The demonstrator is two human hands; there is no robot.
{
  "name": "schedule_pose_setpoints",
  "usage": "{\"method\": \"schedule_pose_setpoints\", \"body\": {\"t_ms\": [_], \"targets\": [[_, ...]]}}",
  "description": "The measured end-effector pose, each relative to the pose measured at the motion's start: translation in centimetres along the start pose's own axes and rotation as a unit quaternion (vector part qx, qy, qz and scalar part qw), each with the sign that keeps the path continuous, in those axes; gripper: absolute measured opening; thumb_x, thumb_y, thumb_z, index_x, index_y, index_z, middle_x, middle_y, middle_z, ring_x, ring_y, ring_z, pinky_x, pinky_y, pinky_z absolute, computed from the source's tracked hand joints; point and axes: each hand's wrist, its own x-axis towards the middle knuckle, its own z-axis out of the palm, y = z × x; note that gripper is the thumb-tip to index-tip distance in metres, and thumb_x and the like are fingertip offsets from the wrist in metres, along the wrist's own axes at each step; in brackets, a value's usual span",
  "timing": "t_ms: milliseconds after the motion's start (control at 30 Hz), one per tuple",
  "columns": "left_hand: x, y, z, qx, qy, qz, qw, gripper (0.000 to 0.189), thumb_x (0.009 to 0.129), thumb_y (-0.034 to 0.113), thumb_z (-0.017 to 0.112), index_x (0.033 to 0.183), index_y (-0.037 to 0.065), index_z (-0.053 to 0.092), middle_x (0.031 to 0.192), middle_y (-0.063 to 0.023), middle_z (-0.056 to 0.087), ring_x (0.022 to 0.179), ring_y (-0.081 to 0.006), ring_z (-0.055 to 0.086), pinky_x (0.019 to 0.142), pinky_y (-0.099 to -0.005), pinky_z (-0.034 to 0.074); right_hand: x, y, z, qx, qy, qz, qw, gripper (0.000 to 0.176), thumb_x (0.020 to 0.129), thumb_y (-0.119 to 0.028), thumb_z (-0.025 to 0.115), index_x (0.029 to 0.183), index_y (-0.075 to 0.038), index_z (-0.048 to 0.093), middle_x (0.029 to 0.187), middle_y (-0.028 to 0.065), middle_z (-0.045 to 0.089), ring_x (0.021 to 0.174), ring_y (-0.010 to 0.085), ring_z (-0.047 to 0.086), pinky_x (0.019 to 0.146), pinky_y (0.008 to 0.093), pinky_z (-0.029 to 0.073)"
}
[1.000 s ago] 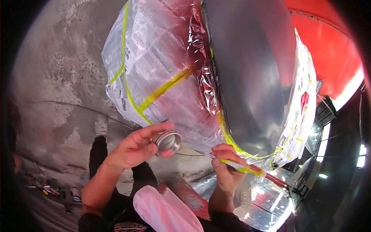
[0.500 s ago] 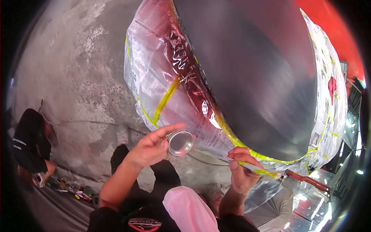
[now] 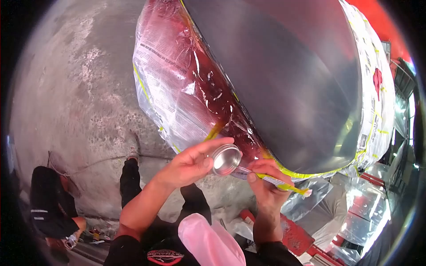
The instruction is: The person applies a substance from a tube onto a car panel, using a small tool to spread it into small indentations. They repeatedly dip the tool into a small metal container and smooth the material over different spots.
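My left hand point(image 3: 188, 165) grips a small round metal tin point(image 3: 226, 159) by its side, thumb and fingers round the wall. The tin is tilted with its shiny inside facing up toward me. Close to its right, my right hand point(image 3: 270, 185) pinches a slim yellow thing point(image 3: 290, 188) with a printed pale label and a pinkish-white end; I cannot tell its exact kind. Its other end points left, toward the tin. Just beyond both hands is a dark, smooth car panel point(image 3: 284, 84), edged with yellow tape point(image 3: 310, 176).
Plastic masking film point(image 3: 164, 84) with reddish overspray wraps the left side, and more film point(image 3: 377, 102) covers the right. At lower left another person point(image 3: 51, 199) in dark clothes bends low. A red metal frame point(image 3: 295, 235) stands on the concrete floor point(image 3: 80, 111) at lower right.
My hands have come closer together, the tin moving right and the slim yellow thing moving left. The camera view has shifted, showing more of the red frame.
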Motion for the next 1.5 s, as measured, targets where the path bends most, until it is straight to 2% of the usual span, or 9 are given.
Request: {"method": "schedule_pose_setpoints", "body": {"t_ms": [100,333,400,567,1133,1200,1333,1400,1500], "targets": [[0.6,1.4,-0.4,-0.008,-0.014,-0.01,1.0,0.063,0.099,0.027,0.05,0.148,-0.002,0.023,0.141,-0.0261,0.042,0.13,-0.0314,0.046,0.103,-0.0412,0.042,1.0,-0.9,0.8,0.007,0.01,0.017,1.0,0.015,0.069,0.003,0.075,0.083,0.001,0.069,0.085,0.0115,0.068,0.083,0.0211,0.064,0.075,0.0321,0.049],[0.6,3.0,-0.9,0.029,0.0,-0.059,0.998,0.062,0.099,0.027,0.05,0.147,-0.001,0.024,0.142,-0.0271,0.041,0.129,-0.0314,0.047,0.105,-0.0423,0.04,2.3,-1.8,1.2,-0.026,-0.046,0.034,0.998,0.018,0.073,0.004,0.073,0.089,0.002,0.066,0.091,0.0148,0.064,0.088,0.0221,0.061,0.081,0.0323,0.047],[0.8,2.6,-1.0,-0.015,-0.006,-0.025,1.0,0.056,0.1,0.021,0.049,0.147,-0.002,0.028,0.13,-0.0084,0.054,0.118,-0.0152,0.052,0.098,-0.0311,0.041,2.6,-2.0,0.8,-0.029,-0.056,0.039,0.997,0.019,0.072,0.004,0.074,0.089,0.002,0.066,0.093,0.0154,0.064,0.089,0.022,0.06,0.082,0.0321,0.047],[1.7,2.3,-1.2,-0.018,-0.017,0.012,1.0,0.059,0.099,0.024,0.051,0.147,-0.001,0.028,0.134,-0.0174,0.05,0.122,-0.0232,0.051,0.101,-0.0365,0.041,4.1,-1.7,-0.2,0.214,-0.029,0.097,0.972,0.016,0.079,0.0,0.067,0.095,0.002,0.064,0.099,0.0189,0.064,0.093,0.0237,0.061,0.085,0.0359,0.049],[-0.4,0.8,-3.1,0.008,-0.019,0.003,1.0,0.057,0.099,0.025,0.051,0.146,0.001,0.03,0.138,-0.0255,0.047,0.125,-0.0324,0.052,0.104,-0.042,0.039,13.4,-0.7,-0.7,-0.067,0.011,0.089,0.994,0.012,0.08,-0.005,0.075,0.09,0.002,0.072,0.079,0.0003,0.065,0.072,0.0069,0.056,0.067,0.0211,0.044],[-0.4,0.9,-3.0,-0.038,-0.018,-0.001,0.999,0.052,0.1,0.017,0.05,0.145,-0.002,0.032,0.131,-0.0088,0.054,0.12,-0.0163,0.051,0.104,-0.0326,0.038,13.4,-0.7,-0.5,-0.069,0.005,0.083,0.994,0.012,0.08,-0.006,0.076,0.089,0.001,0.072,0.079,-0.0001,0.065,0.072,0.0067,0.055,0.066,0.021,0.044],[-0.4,0.8,-2.9,-0.043,-0.013,0.0,0.999,0.053,0.1,0.018,0.051,0.145,-0.002,0.032,0.131,-0.0089,0.053,0.121,-0.0164,0.051,0.104,-0.0326,0.038,13.4,-0.9,-0.2,-0.077,0.002,0.089,0.993,0.012,0.08,-0.006,0.076,0.089,0.002,0.072,0.078,-0.0008,0.064,0.072,0.0064,0.055,0.067,0.021,0.043],[-0.5,0.6,-3.1,-0.002,-0.018,0.005,1.0,0.058,0.098,0.027,0.052,0.146,0.001,0.031,0.137,-0.0242,0.048,0.123,-0.0328,0.053,0.103,-0.0417,0.04,13.3,-0.7,-0.1,-0.082,0.005,0.079,0.994,0.012,0.08,-0.006,0.076,0.088,0.002,0.072,0.078,-0.0008,0.064,0.072,0.0065,0.055,0.067,0.0212,0.044],[-0.6,0.6,-3.1,0.001,-0.014,0.0,1.0,0.058,0.098,0.026,0.052,0.146,0.001,0.031,0.137,-0.0241,0.048,0.123,-0.0326,0.053,0.102,-0.0413,0.041,13.3,-0.5,-0.2,-0.104,0.008,0.066,0.992,0.012,0.08,-0.006,0.076,0.088,0.002,0.072,0.079,-0.0006,0.065,0.073,0.0066,0.056,0.069,0.0217,0.044]]}}
